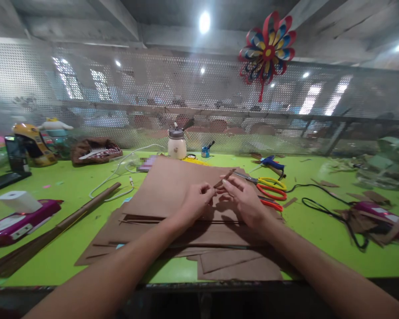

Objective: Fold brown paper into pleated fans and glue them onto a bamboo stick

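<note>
Above a stack of brown paper sheets (173, 186), my two hands meet around a narrow brown paper strip (229, 174). My left hand (199, 198) pinches its lower end with closed fingertips. Thumb and fingers of my right hand (241, 192) grip the strip higher up, its tip poking out past them. Just right of that hand lie scissors with yellow handles (275, 182) and orange-red handles (271, 192); their blades are partly hidden. Smaller cut brown pieces (232, 263) rest at the front of the stack. The fingertips cover part of the strip.
A blue glue gun (272, 163) lies behind the scissors. Leftward are a long brown paper roll (86, 207), a white cable (101, 195) and a purple power strip (26, 221). A cream jug (177, 145) stands at the back. Another purple power strip (382, 215) with a black cord sits right.
</note>
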Motion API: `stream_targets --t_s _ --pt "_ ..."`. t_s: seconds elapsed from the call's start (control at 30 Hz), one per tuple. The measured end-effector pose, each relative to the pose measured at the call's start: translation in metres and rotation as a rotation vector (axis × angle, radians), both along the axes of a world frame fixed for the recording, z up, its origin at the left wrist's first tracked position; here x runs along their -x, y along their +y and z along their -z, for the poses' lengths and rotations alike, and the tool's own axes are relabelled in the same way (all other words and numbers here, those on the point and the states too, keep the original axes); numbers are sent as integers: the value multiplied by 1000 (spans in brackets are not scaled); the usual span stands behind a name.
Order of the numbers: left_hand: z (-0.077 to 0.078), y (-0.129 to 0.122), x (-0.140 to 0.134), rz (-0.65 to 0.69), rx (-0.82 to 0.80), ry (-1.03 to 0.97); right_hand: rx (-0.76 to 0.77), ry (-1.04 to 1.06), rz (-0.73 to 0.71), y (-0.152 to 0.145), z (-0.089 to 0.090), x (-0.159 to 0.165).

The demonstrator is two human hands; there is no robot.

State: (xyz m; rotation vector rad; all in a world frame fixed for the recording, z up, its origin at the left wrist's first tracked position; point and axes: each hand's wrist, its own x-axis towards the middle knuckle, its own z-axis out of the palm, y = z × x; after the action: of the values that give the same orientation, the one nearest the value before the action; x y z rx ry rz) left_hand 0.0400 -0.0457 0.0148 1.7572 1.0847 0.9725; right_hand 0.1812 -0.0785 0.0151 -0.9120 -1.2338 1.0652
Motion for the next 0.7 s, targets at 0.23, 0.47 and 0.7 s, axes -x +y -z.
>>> stream_targets --t_s 0.23,0.47,0.7 --pt "7 -2 -3 -5 -249 126 74 120 29 6 0 -1" --pt "-7 14 8 181 450 -538 141 233 13 19 -3 -30" --pt "-4 21 10 288 613 -818 111 -191 -99 6 2 -9"
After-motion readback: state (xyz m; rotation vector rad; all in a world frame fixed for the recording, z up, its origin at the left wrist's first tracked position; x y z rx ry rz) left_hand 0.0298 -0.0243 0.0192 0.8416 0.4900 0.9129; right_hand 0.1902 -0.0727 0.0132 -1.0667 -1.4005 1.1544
